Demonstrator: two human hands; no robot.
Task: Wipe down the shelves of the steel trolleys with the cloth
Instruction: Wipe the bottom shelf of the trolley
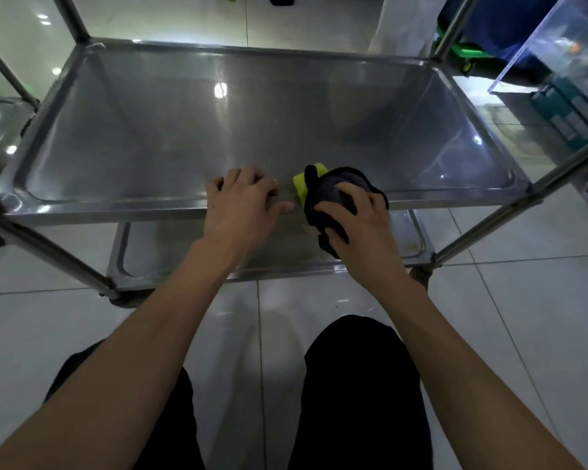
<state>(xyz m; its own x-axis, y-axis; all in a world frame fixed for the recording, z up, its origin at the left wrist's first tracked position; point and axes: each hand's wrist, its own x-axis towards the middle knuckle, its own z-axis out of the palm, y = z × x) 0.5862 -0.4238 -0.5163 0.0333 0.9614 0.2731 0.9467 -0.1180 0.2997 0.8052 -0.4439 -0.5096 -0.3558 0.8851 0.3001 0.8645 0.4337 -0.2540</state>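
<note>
The left hand [243, 201] curls over the near rim of the trolley's middle shelf [218, 130], probably to steady the trolley. Just to its right, the right hand [357, 228] grips the dark-and-yellow cloth [323, 188], pressing it over that same rim to wipe it.

Glossy steel shelf [184, 130], soft cloth [333, 195]

On the shelf [252, 130] near rim, the left hand [245, 201] lies left of the cloth [326, 188] under the right hand [364, 228]
</note>
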